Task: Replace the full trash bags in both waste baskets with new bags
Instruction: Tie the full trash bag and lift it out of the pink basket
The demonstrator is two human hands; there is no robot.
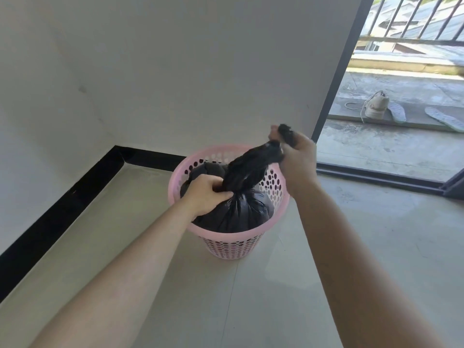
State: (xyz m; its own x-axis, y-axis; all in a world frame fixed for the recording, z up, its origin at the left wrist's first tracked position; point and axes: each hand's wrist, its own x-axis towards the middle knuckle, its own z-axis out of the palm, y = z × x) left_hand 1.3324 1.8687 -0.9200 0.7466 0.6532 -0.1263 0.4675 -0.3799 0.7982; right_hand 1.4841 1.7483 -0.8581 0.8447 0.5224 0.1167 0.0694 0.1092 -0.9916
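White walls, black skirting, pale tiled floor, sunlit balcony doorway.

home rm, tiled floor, balcony door, shoe outside

1. Head view: worn at head height, looks forward and steeply down along both forearms.
2. Faces a room corner: white wall fills the top, tiled floor the bottom.
3. Close range, within arm's reach: pink waste basket just above centre, with left hand and right hand gripping the black trash bag in it.
4. Wide-angle, straight lines bend at the edges; balcony doorway at the right edge.
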